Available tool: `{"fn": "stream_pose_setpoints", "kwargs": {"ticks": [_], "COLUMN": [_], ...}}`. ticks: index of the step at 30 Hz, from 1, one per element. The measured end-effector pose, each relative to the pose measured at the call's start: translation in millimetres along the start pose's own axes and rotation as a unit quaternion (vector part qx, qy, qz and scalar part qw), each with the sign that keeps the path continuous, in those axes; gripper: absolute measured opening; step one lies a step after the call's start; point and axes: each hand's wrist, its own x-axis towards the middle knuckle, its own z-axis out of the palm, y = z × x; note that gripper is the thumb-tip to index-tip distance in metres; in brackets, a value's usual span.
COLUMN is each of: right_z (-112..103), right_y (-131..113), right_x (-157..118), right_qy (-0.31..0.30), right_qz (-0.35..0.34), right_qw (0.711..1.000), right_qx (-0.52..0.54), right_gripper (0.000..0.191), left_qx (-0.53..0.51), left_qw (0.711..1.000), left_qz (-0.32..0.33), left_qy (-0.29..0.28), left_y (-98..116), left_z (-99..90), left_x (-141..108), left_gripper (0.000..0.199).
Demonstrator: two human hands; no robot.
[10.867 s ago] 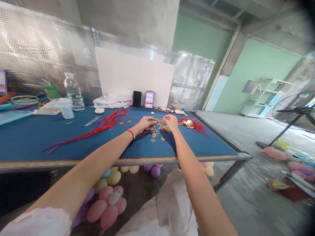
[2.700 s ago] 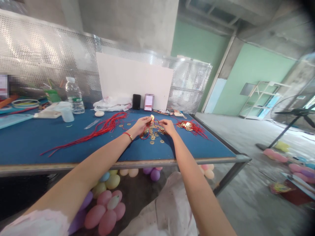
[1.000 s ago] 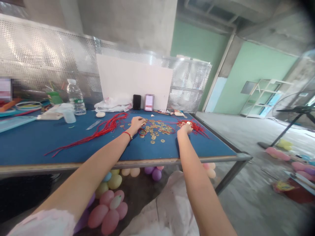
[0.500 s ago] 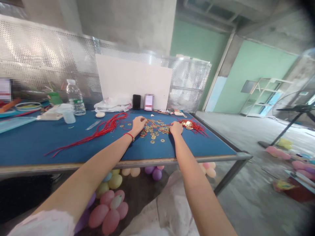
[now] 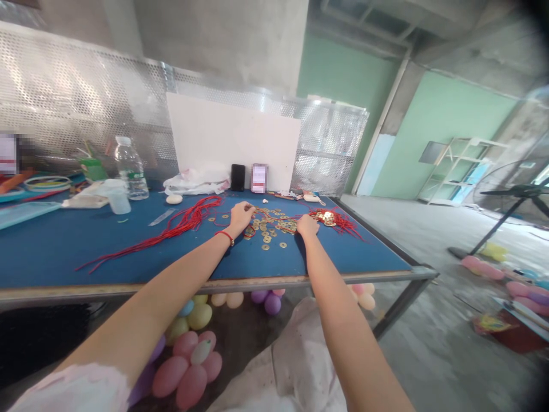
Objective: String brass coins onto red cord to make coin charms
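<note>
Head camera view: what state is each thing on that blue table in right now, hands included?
Left hand: resting on the loose coins, grip unclear.
Right hand: down on the coins, grip unclear.
Loose coins: scattered flat.
Red cords: lying loose in a long bundle.
Strung coin pile: heaped, tangled with red cord.
Water bottle: upright, capped.
Black phone: propped upright.

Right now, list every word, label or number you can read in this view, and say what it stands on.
No text reads clearly.
Water bottle: the label band is too small to read.
Small upright card beside the dark phone: blurred out.
Patch at the far left: blurred out.
Coins by the right hand: markings too small.
</note>
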Motion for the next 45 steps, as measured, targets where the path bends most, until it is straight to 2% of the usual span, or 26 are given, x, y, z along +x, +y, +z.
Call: {"fn": "stream_pose_setpoints", "kwargs": {"ticks": [6,13,16,19,20,22,24,26,28,34,45], "right_z": [-6,-13,-13,-10,-9,-8,-6,-4,-2,-1,-2], "right_y": [-6,-1,2,-3,-7,-17,-28,-37,-43,-48,-49], "right_x": [4,21,22,15,11,-1,-15,-30,-41,-53,-54], "right_qy": [0.059,0.156,0.163,0.143,0.131,0.091,0.026,-0.032,-0.068,-0.1,-0.111], "right_qz": [-0.007,0.052,0.066,0.051,0.035,-0.042,-0.176,-0.282,-0.329,-0.355,-0.345], "right_qw": [0.984,0.92,0.905,0.905,0.909,0.928,0.945,0.939,0.932,0.929,0.927], "right_qx": [0.166,0.355,0.387,0.397,0.393,0.358,0.274,0.196,0.138,0.006,-0.094], "right_gripper": [0.013,0.021,0.021,0.021,0.02,0.02,0.023,0.026,0.027,0.024,0.026], "left_qx": [0.001,-0.005,-0.013,-0.01,0.0,0.038,0.081,0.106,0.12,0.138,0.178], "left_qw": [1.0,0.998,0.997,0.999,0.999,0.999,0.995,0.991,0.987,0.979,0.965], "left_qz": [0.001,-0.036,-0.048,-0.035,-0.022,0.012,0.05,0.082,0.105,0.145,0.176], "left_qy": [0.008,0.044,0.051,0.039,0.03,0.01,-0.008,-0.019,-0.029,-0.044,-0.084], "left_y": [1,-10,-14,-11,-8,0,8,14,19,22,26], "left_z": [-0.6,-4.0,-4.5,-3.4,-2.7,-0.8,1.8,4.8,7.4,11.7,11.3], "left_x": [0,8,12,8,6,-1,-8,-14,-18,-22,-25], "left_gripper": [0.003,0.006,0.006,0.004,0.004,0.006,0.008,0.009,0.01,0.01,0.012]}}
